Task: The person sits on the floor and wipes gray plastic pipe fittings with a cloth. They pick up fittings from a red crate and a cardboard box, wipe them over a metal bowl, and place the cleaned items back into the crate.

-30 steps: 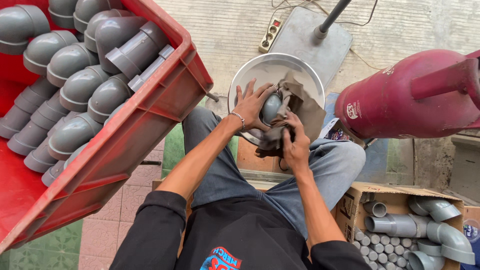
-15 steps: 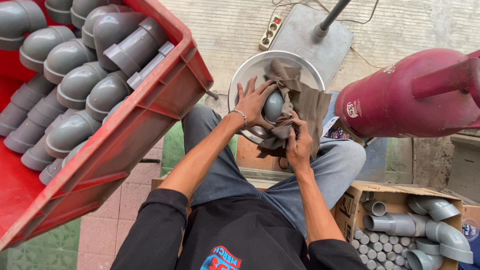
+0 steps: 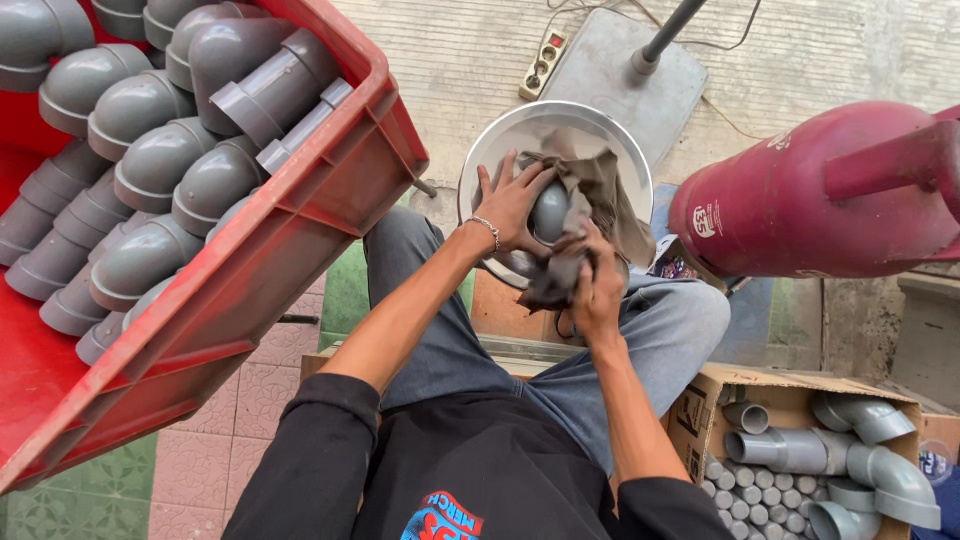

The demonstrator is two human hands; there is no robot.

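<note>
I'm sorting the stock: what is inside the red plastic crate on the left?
The red plastic crate holds rows of grey plastic pipe elbows lying close together. Whatever sits beneath that top layer is covered, and the crate's far end runs out of view.

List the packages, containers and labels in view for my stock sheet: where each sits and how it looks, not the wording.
Red plastic crate: upper left, tilted, full of grey pipe elbows.
Cardboard box: lower right, open, brown, holding grey pipe fittings.
Gas cylinder: right, lying sideways, dark red, with a small round white label.
Power strip: top centre on the floor, pale, oblong.
</note>
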